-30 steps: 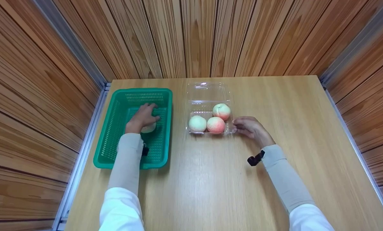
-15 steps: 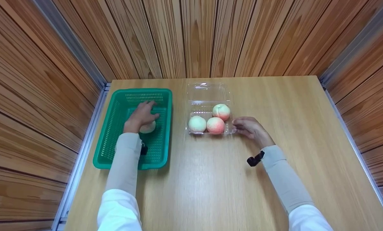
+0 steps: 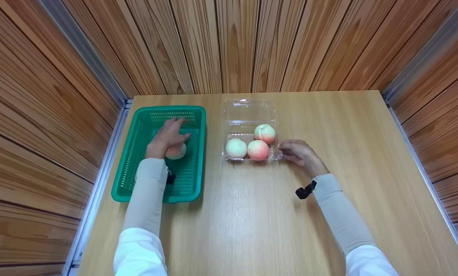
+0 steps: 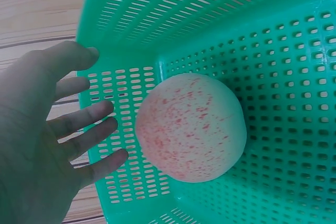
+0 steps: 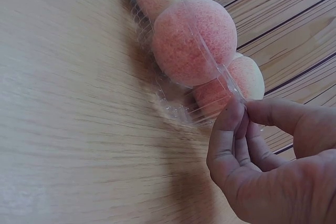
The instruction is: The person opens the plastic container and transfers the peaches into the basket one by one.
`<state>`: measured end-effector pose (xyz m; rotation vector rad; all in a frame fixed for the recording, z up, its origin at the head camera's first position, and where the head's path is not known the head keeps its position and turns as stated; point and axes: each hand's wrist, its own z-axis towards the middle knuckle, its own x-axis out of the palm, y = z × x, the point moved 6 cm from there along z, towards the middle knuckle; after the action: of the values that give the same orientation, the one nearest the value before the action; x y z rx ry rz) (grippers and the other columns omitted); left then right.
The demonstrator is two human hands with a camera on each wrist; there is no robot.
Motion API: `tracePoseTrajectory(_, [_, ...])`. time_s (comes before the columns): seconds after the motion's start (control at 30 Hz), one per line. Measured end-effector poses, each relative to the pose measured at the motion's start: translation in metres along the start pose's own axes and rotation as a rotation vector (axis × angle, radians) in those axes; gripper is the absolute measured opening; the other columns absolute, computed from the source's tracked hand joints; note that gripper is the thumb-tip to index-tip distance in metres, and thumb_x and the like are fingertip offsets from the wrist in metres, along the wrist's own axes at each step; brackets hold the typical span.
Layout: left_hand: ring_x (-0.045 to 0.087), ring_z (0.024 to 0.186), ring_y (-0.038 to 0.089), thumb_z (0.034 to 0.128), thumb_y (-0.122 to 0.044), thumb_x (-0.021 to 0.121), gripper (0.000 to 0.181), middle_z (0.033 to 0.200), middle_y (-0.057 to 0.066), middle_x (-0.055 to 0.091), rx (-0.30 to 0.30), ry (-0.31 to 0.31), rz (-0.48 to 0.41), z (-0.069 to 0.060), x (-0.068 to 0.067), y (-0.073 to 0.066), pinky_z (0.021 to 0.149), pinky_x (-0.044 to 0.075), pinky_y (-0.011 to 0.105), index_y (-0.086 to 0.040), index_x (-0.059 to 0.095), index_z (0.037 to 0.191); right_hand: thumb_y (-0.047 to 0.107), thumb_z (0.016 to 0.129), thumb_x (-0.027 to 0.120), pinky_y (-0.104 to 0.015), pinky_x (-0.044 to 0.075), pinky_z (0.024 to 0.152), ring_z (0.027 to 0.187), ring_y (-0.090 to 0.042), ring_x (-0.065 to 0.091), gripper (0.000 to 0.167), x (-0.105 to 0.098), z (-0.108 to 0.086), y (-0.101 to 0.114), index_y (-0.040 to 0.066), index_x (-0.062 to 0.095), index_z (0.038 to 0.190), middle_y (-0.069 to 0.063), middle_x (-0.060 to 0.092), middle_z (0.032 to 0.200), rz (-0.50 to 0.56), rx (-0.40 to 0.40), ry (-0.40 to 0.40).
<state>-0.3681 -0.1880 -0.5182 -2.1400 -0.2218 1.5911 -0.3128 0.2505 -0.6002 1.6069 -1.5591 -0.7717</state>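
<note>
The head view is lit brightly and fairly evenly, apparently from above, with pale glare spread across the middle of the counter [image 3: 248, 214], white glints caught on the clear container [image 3: 244, 124], the white sleeve [image 3: 138, 249] at lower left nearly washed out, and soft shadows thrown beside the green basket [image 3: 202, 161] and the right forearm [image 3: 345, 214]. In the left wrist view, a dimmer, cooler cast is seen and the left hand [image 4: 31, 145] is greyed by shade. In the right wrist view, the counter's grain is softened and diffuse shadow is cast near the right hand [image 5: 273, 171].
</note>
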Motion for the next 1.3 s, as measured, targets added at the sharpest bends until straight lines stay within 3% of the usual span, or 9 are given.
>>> tracePoseTrajectory(0.37, [0.032, 0.157, 0.045, 0.1071, -0.028, 0.062, 0.058, 0.168, 0.028, 0.034, 0.037, -0.030, 0.039, 0.000, -0.010, -0.011, 0.127, 0.031, 0.063, -0.008, 0.047, 0.159, 0.007, 0.106, 0.061, -0.033, 0.062, 0.095, 0.086, -0.015, 0.069, 0.013, 0.001, -0.001, 0.000, -0.001, 0.067, 0.113, -0.008, 0.073, 0.101, -0.007, -0.014, 0.012])
tracePoseTrajectory(0.63, [0.052, 0.139, 0.039, 0.1059, -0.029, 0.063, 0.055, 0.151, 0.023, 0.052, 0.062, -0.073, 0.054, -0.002, -0.014, -0.018, 0.116, 0.046, 0.058, -0.008, 0.052, 0.155, 0.003, 0.102, 0.064, -0.026, 0.062, 0.081, 0.078, -0.012, 0.069, 0.005, 0.002, 0.002, 0.000, 0.000, 0.068, 0.104, -0.003, 0.071, 0.088, 0.029, -0.015, 0.014])
tracePoseTrajectory(1.07, [0.051, 0.140, 0.039, 0.1056, -0.029, 0.065, 0.052, 0.151, 0.021, 0.054, 0.114, -0.110, 0.075, -0.004, -0.021, -0.032, 0.116, 0.046, 0.058, -0.008, 0.055, 0.152, 0.002, 0.104, 0.061, -0.025, 0.062, 0.078, 0.077, -0.012, 0.067, 0.008, 0.002, 0.002, 0.001, 0.000, 0.069, 0.102, -0.002, 0.070, 0.085, 0.021, -0.044, 0.038])
tracePoseTrajectory(1.3, [0.048, 0.144, 0.039, 0.1058, -0.030, 0.065, 0.051, 0.155, 0.021, 0.052, 0.123, -0.128, 0.089, -0.004, -0.025, -0.040, 0.119, 0.043, 0.059, -0.008, 0.056, 0.151, 0.004, 0.105, 0.060, -0.028, 0.063, 0.084, 0.080, -0.013, 0.069, 0.009, 0.001, 0.002, 0.000, 0.001, 0.068, 0.106, -0.004, 0.071, 0.091, 0.021, -0.019, 0.025])
